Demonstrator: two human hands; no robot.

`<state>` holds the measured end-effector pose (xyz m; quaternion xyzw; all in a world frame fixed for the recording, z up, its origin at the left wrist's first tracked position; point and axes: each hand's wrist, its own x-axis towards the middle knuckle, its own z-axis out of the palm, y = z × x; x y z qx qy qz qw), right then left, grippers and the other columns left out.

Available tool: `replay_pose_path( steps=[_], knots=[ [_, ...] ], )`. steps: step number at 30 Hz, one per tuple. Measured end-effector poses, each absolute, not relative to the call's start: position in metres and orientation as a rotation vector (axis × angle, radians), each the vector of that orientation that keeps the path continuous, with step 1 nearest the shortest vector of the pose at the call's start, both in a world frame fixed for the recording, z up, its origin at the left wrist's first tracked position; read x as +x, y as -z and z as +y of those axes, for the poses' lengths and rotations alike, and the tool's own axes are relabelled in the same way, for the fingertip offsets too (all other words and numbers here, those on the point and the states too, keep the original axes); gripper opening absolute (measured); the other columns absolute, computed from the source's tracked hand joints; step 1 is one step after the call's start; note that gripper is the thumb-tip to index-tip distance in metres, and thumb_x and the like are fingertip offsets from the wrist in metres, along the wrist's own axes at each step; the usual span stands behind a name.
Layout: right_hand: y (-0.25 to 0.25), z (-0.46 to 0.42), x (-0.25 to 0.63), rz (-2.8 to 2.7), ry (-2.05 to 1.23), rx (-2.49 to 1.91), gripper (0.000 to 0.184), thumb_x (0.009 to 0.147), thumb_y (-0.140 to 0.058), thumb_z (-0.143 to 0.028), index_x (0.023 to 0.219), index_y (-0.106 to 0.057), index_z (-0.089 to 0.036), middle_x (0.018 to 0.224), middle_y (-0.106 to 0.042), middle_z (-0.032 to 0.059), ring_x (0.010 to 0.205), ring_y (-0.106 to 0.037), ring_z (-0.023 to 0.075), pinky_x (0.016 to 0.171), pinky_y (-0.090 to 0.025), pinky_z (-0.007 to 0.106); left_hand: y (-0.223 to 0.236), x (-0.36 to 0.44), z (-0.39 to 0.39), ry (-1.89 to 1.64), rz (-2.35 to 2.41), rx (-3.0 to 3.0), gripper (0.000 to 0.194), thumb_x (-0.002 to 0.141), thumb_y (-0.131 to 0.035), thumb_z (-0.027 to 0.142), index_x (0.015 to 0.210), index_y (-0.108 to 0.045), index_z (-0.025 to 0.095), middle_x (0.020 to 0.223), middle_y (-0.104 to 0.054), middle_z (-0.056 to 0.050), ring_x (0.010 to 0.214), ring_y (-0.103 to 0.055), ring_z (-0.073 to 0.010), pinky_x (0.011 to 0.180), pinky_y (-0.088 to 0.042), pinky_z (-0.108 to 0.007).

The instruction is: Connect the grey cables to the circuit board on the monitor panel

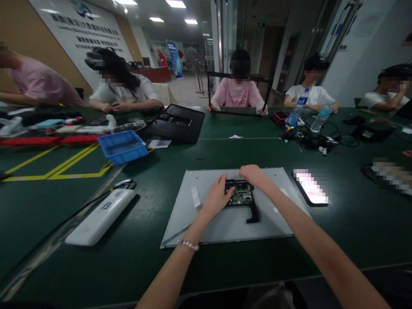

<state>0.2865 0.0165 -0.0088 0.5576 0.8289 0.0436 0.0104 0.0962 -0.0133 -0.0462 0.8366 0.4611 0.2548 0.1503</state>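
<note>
A green circuit board (243, 194) sits in a black plastic frame (254, 214), which lies on a flat pale grey panel (206, 229). My left hand (216, 196) grips the frame's left side, its thumb over the edge of the board. Above the frame's far right corner, my right hand (252, 175) is closed with the fingers bent in. Whatever it pinches is hidden. A small white block (195, 197) rests on the panel, left of my left hand.
A lit phone (310, 187) lies right of the panel, a white power bank (101, 216) with a cable to its left. Farther off are a blue basket (124, 150), a black casing (180, 122), water bottles (322, 118) and tangled cables (312, 139). Several people sit across the green table (251, 150).
</note>
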Motion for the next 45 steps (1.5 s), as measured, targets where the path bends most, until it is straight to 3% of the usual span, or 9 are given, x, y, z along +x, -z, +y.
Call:
replay_pose_path(
  steps=[4, 8, 11, 16, 22, 28, 38, 45],
  knots=[
    [0.006, 0.004, 0.307, 2.606, -0.202, 1.815, 0.026, 0.091, -0.039, -0.015, 0.094, -0.065, -0.013, 0.097, -0.065, 0.0140, 0.092, -0.061, 0.0217, 0.077, -0.043, 0.029, 0.049, 0.092, -0.016, -0.739, 1.271, 2.335, 0.056, 0.090, -0.045, 0.038, 0.137, -0.029, 0.013, 0.134, -0.045, -0.016, 0.123, -0.044, -0.0257, 0.103, -0.035, -0.040],
    [0.017, -0.020, 0.343, 2.634, -0.253, 2.049, 0.021, 0.089, -0.045, -0.016, 0.088, -0.066, -0.017, 0.092, -0.067, 0.0125, 0.089, -0.060, 0.0224, 0.078, -0.043, 0.031, 0.047, 0.088, -0.015, -0.719, 1.237, 2.266, 0.059, 0.090, -0.044, 0.042, 0.139, -0.025, 0.015, 0.139, -0.039, -0.015, 0.126, -0.041, -0.0256, 0.105, -0.032, -0.041],
    [0.032, -0.037, 0.361, 2.689, -0.094, 2.064, 0.022, 0.088, -0.047, -0.018, 0.086, -0.068, -0.018, 0.089, -0.068, 0.0110, 0.088, -0.061, 0.0229, 0.079, -0.044, 0.033, 0.046, 0.086, -0.014, -0.704, 1.216, 2.232, 0.060, 0.090, -0.042, 0.043, 0.140, -0.023, 0.016, 0.141, -0.037, -0.014, 0.128, -0.039, -0.0251, 0.107, -0.030, -0.041],
    [0.047, -0.046, 0.377, 2.757, 0.067, 2.178, 0.026, 0.090, -0.043, -0.024, 0.101, -0.067, -0.020, 0.102, -0.067, 0.0081, 0.096, -0.061, 0.0221, 0.083, -0.046, 0.034, 0.042, 0.083, -0.014, -0.723, 1.194, 2.210, 0.063, 0.091, -0.040, 0.046, 0.141, -0.021, 0.013, 0.143, -0.033, -0.015, 0.132, -0.032, -0.0236, 0.111, -0.025, -0.038],
    [0.050, -0.045, 0.392, 2.812, 0.186, 2.162, 0.025, 0.086, -0.051, -0.030, 0.105, -0.065, -0.021, 0.108, -0.066, 0.0073, 0.102, -0.059, 0.0222, 0.087, -0.046, 0.036, 0.031, 0.078, -0.019, -0.631, 1.094, 2.210, 0.077, 0.086, -0.049, 0.050, 0.144, -0.012, 0.016, 0.150, -0.021, -0.013, 0.137, -0.023, -0.0246, 0.113, -0.020, -0.040],
    [0.045, -0.043, 0.380, 2.842, 0.175, 2.043, 0.022, 0.085, -0.052, -0.023, 0.102, -0.066, -0.022, 0.105, -0.067, 0.0081, 0.100, -0.059, 0.0229, 0.086, -0.046, 0.037, 0.023, 0.075, -0.024, -0.485, 1.015, 2.229, 0.098, 0.076, -0.062, 0.049, 0.146, -0.001, 0.020, 0.152, -0.010, -0.014, 0.138, -0.016, -0.0319, 0.112, -0.019, -0.050],
    [0.048, -0.038, 0.376, 2.844, 0.173, 2.061, 0.022, 0.085, -0.048, -0.021, 0.091, -0.069, -0.023, 0.095, -0.068, 0.0078, 0.093, -0.062, 0.0222, 0.084, -0.047, 0.036, 0.022, 0.075, -0.023, -0.469, 1.012, 2.255, 0.098, 0.074, -0.065, 0.045, 0.146, -0.002, 0.024, 0.152, -0.014, -0.012, 0.137, -0.018, -0.0336, 0.110, -0.023, -0.054],
    [0.049, -0.039, 0.373, 2.830, 0.085, 2.048, 0.026, 0.087, -0.044, -0.019, 0.095, -0.068, -0.021, 0.098, -0.068, 0.0091, 0.093, -0.062, 0.0228, 0.082, -0.047, 0.036, 0.023, 0.075, -0.023, -0.487, 1.013, 2.278, 0.096, 0.075, -0.064, 0.044, 0.146, -0.004, 0.022, 0.151, -0.018, -0.013, 0.136, -0.023, -0.0328, 0.111, -0.025, -0.052]
  ],
)
